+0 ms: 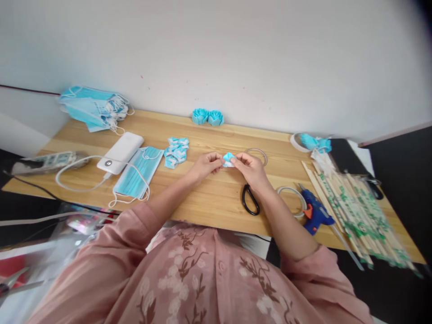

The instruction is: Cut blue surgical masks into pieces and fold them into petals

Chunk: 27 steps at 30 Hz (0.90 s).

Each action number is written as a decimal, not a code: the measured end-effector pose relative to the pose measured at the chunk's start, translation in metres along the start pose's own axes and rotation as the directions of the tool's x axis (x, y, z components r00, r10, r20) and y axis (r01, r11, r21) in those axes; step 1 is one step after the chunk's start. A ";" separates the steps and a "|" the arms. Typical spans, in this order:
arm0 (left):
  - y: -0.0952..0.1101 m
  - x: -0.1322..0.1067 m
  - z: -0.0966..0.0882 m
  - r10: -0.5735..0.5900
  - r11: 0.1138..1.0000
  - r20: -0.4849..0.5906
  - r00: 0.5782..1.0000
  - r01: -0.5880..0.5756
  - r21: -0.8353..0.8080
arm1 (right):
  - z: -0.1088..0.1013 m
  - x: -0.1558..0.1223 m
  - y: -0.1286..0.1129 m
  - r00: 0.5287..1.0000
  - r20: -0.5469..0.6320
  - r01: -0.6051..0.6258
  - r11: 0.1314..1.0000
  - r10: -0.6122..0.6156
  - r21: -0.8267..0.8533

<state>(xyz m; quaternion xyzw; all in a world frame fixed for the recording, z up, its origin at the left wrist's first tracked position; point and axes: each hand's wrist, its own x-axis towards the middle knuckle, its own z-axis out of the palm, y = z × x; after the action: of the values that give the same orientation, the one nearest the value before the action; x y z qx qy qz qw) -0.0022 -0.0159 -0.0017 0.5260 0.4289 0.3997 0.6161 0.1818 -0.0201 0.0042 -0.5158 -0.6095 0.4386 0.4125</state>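
Closest in, there's a pink shirt (218, 265) with embroidered flowers, right up against the edge of the wooden desk (202, 198). Just past that on the right sits a blue glue gun (317, 212) with an orange trigger, next to a pale ring (298, 193) that looks like a tape roll, and a bunch of sticks in green-printed wrappers (364, 211) is spread along that end. A black loop handle (250, 200) lies by the right wrist, the rest of it hidden.

Then the hands, roughly mid-desk. Left hand (207, 164) has its grip pinched closed on one side of a small blue-and-white folded piece (228, 158), and the right hand (251, 169) pinches the other side, thumb on the front. So the piece is between the two, held just over the wood.

About level with them on the left: a blue face mask (138, 173) lying flat, with a white power bank (120, 153) and its cable beside it. A little further back, a cluster of folded pieces (176, 153) in the same colors.

Way at the back, a heap of masks (91, 107) fills the left corner, and two blue fabric-looking flowers (208, 117) sit side by side near the wall (216, 54).
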 end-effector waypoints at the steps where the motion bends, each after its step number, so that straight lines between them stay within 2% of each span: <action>1: -0.001 0.001 -0.001 -0.006 1.000 -0.015 1.000 0.006 -0.020 | 0.000 0.000 0.000 1.000 0.000 0.008 1.000 -0.008 -0.004; 6: -0.003 0.002 -0.002 0.017 0.998 -0.058 0.998 -0.020 -0.054 | -0.001 0.000 0.000 0.998 0.042 0.042 0.999 -0.041 -0.029; 9: 0.002 0.002 0.002 -0.021 0.999 -0.050 0.999 0.020 -0.027 | -0.001 0.001 0.001 0.999 0.010 0.046 0.998 -0.046 -0.039; 12: 0.015 0.003 0.003 -0.099 0.994 -0.025 0.995 0.100 0.049 | -0.001 0.002 0.003 0.998 -0.045 0.052 0.997 -0.054 -0.048; 14: 0.029 0.002 -0.004 -0.071 0.986 -0.040 0.997 0.076 0.149 | -0.001 0.002 0.004 0.996 -0.067 0.063 0.998 -0.063 -0.009; 17: 0.054 -0.006 -0.033 0.065 0.953 -0.136 0.989 -0.021 0.303 | -0.002 0.002 0.004 0.993 -0.100 0.072 0.993 -0.063 0.098; 20: 0.069 -0.019 -0.080 0.174 0.913 -0.314 0.933 -0.034 0.406 | -0.004 0.004 0.005 0.991 -0.129 0.059 0.989 -0.041 0.135; 22: 0.070 -0.027 -0.111 0.178 0.879 -0.410 0.895 0.043 0.474 | -0.005 0.004 0.006 0.992 -0.122 0.054 0.990 -0.038 0.132; 24: 0.065 -0.033 -0.134 0.171 0.833 -0.452 0.876 0.116 0.542 | -0.004 0.004 0.005 0.994 -0.102 0.055 0.990 -0.042 0.128; 26: 0.056 -0.035 -0.150 0.130 0.775 -0.449 0.884 0.191 0.602 | -0.003 0.004 0.005 0.995 -0.090 0.054 0.991 -0.043 0.120; 27: 0.052 -0.035 -0.154 0.111 0.733 -0.415 0.903 0.208 0.648 | -0.003 0.004 0.004 0.995 -0.092 0.052 0.992 -0.041 0.115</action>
<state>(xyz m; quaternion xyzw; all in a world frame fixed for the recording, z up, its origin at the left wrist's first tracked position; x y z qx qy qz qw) -0.1616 0.0046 0.0418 0.6016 0.6826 0.3037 0.2825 0.1857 -0.0156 0.0012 -0.4955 -0.5755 0.4402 0.4791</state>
